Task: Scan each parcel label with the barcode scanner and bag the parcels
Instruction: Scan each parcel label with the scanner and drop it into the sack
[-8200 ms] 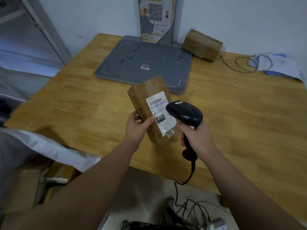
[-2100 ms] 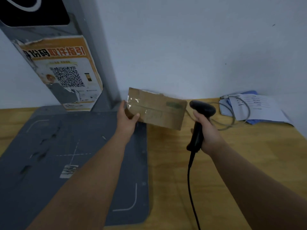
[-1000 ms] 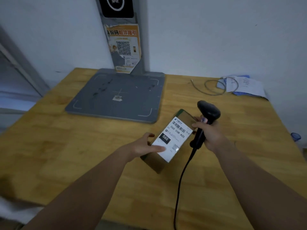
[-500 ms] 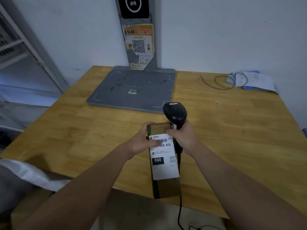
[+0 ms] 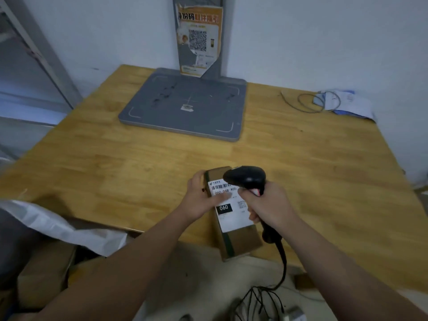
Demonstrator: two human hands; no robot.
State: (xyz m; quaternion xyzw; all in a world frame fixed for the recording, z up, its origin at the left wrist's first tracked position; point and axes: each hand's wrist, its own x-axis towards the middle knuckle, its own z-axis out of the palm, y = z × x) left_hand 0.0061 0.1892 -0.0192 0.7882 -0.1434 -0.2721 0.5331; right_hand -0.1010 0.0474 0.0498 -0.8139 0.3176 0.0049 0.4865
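A brown cardboard parcel (image 5: 240, 242) with a white label reading 060 is held over the front edge of the wooden table (image 5: 115, 163), label up. My left hand (image 5: 201, 198) grips its left side, thumb across the label. My right hand (image 5: 266, 205) holds the black corded barcode scanner (image 5: 245, 177), whose head sits just above the barcode at the label's far end. A white bag (image 5: 60, 225) hangs open at the lower left, with brown boxes (image 5: 41, 269) below it.
A grey scanning platform (image 5: 208, 107) with a post and an orange QR poster (image 5: 199, 40) stands at the table's back. Papers (image 5: 345, 105) and a wire loop (image 5: 308, 103) lie at the back right. Cables (image 5: 259, 300) trail on the floor. Metal shelving (image 5: 34, 54) is at the left.
The scanner head has swung left over the label's barcode. The parcel has stayed in my left hand, drawn slightly nearer.
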